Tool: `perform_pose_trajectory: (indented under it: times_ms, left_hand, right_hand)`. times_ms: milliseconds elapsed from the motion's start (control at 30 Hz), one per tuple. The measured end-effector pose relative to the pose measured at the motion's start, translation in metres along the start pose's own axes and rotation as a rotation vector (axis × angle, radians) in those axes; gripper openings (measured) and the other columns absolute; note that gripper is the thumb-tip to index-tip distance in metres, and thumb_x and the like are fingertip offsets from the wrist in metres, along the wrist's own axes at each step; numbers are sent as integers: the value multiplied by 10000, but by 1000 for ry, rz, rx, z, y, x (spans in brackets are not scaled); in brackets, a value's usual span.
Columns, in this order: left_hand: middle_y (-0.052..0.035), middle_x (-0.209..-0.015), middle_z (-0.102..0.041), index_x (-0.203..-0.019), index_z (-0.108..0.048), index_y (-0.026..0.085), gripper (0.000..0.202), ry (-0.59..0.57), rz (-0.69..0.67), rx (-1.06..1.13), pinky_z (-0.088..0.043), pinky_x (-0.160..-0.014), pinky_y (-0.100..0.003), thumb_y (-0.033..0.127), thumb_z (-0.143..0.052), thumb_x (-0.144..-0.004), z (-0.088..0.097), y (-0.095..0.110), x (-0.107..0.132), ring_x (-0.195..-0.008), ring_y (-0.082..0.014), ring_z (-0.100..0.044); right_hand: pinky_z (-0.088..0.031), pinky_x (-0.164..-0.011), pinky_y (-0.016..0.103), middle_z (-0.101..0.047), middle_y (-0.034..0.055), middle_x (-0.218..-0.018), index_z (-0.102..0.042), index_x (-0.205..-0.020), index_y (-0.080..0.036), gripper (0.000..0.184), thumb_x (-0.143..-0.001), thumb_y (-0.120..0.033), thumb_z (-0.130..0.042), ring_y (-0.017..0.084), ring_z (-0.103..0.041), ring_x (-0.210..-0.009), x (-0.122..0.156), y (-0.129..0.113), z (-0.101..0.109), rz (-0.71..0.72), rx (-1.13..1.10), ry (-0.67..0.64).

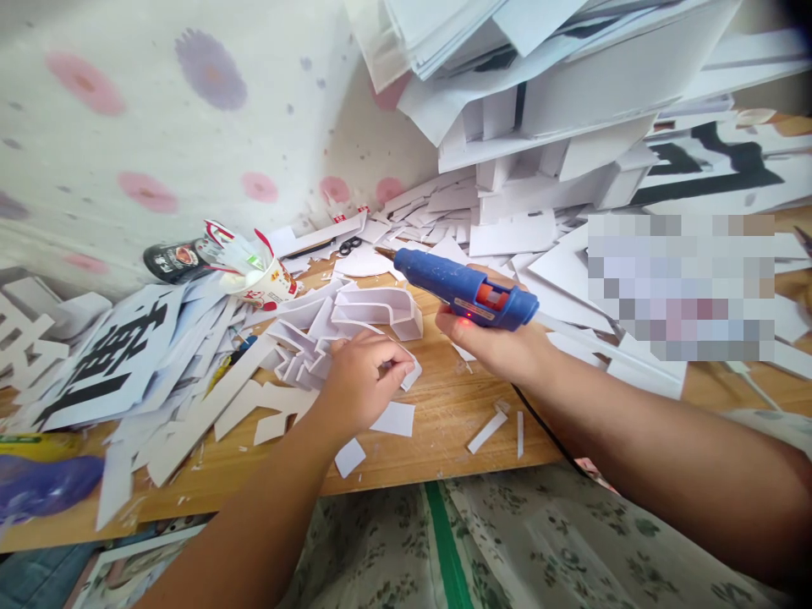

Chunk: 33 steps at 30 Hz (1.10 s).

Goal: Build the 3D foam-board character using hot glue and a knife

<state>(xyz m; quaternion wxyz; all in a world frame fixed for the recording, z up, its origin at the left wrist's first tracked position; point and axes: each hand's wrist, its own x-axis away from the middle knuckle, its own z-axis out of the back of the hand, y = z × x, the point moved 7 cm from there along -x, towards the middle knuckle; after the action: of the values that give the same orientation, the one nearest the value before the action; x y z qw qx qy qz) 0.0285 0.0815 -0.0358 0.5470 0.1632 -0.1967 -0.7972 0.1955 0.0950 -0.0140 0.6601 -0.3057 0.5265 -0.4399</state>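
My right hand (pixel 501 342) is wrapped around a blue hot glue gun (pixel 437 279), which is held above the table with its nozzle pointing left. A red light glows on the gun's side, and a black cord runs down from it. My left hand (pixel 364 376) has its fingers curled over the near side of a white foam-board character (pixel 374 306) with upright walls; the fingertips are partly hidden behind the hand. This open-topped shape lies on the wooden table (pixel 444 431). Small white rectangular pieces (pixel 393 419) lie just in front of my left hand.
White offcuts (pixel 209 414) and a sheet with a black printed character (pixel 114 355) cover the left side. A paper cup (pixel 266 283), a dark can (pixel 174 260) and black scissors (pixel 348 245) stand or lie behind. Stacked white boards (pixel 571 93) rise at the back right.
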Motion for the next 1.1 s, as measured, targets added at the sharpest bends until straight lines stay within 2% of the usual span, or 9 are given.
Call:
perform_pose_trajectory:
  times_ms: [133, 300, 733, 900, 1100]
  left_hand:
    - [43, -743, -662, -673, -652, 210, 137, 2, 59, 5, -373, -742, -308, 181, -606, -799, -1, -5, 0, -768, -145, -582]
    - [43, -730, -661, -710, -647, 202, 100, -8, 47, 21, -385, -711, -289, 246, -585, -776, 1, -8, -1, -698, -129, -569]
    - [22, -744, -626, -720, -618, 196, 143, -62, 73, 50, -375, -678, -275, 294, -541, -791, 1, -10, -4, -713, -136, -547]
    - [11, -777, -630, -743, -630, 195, 121, -44, 23, 50, -387, -696, -280, 263, -557, -811, 3, -8, -3, -739, -143, -557]
    - [-19, -847, -646, -785, -656, 197, 153, 60, -86, 82, -424, -808, -315, 275, -557, -872, 13, -8, 3, -857, -171, -585]
  right_hand:
    - [-410, -587, 295, -544, 2, -663, -490, -629, -207, 102, -661, -230, -584, 151, -530, -605, 0, 2, 0, -39, 1, -2]
    - [-407, -574, 288, -548, -1, -655, -506, -615, -203, 85, -652, -204, -583, 145, -526, -591, -1, 0, 1, -52, 29, 21]
    - [-429, -609, 293, -556, -7, -660, -519, -635, -203, 93, -643, -202, -612, 150, -534, -617, 0, 2, 3, -59, -17, 20]
    - [-412, -607, 287, -546, -6, -670, -521, -637, -201, 93, -651, -192, -612, 143, -522, -624, -1, 1, 1, -37, 2, -5]
    - [-415, -595, 288, -559, 0, -689, -532, -650, -200, 77, -674, -212, -604, 147, -531, -626, -1, 3, -1, -43, 11, -38]
